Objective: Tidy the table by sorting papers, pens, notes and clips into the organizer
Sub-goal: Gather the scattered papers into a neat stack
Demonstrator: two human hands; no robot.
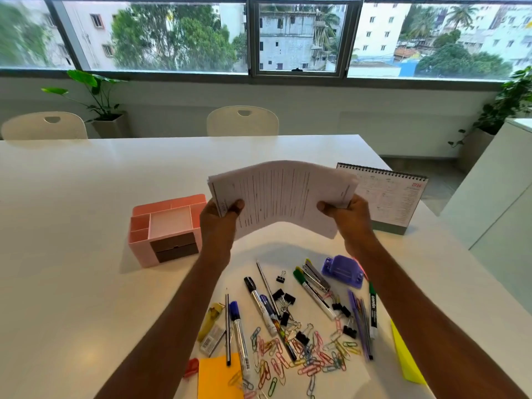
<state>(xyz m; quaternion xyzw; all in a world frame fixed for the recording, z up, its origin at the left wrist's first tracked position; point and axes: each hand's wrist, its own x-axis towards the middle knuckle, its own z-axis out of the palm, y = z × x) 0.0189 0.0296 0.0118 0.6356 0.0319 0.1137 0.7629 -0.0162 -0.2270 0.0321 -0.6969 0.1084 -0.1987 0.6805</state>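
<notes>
Papers (283, 194) are up in the air over the table (86, 197), a stack held at both ends. The left hand (220, 223) grips the left end, with its thumb on the front of the sheets. The right hand (349, 218) grips the right end the same way. The stack bends up in the middle like a small hill.

Under the arms, a messy pile lies on the white table. A black marker (259, 300) and a blue marker (239, 326) lie near the left arm. A green marker (372, 309) lies near the right arm. Colored paper clips (302, 361) are spread close to the person, and black binder clips (283, 296) sit among the pens. A stapler (316, 276) lies just beside a purple thing (342, 270); it is blurry and may be a hole punch. An orange note pad (218, 375) lies at the near edge, with a thin pen across its corner. A yellow note pad (404, 358) lies out to the right.

The pink organizer (169, 203) stands left of the left hand, apart from the pile. It has open boxes on top and dark drawers in front. A desk calendar (394, 197) stands behind the right hand.
</notes>
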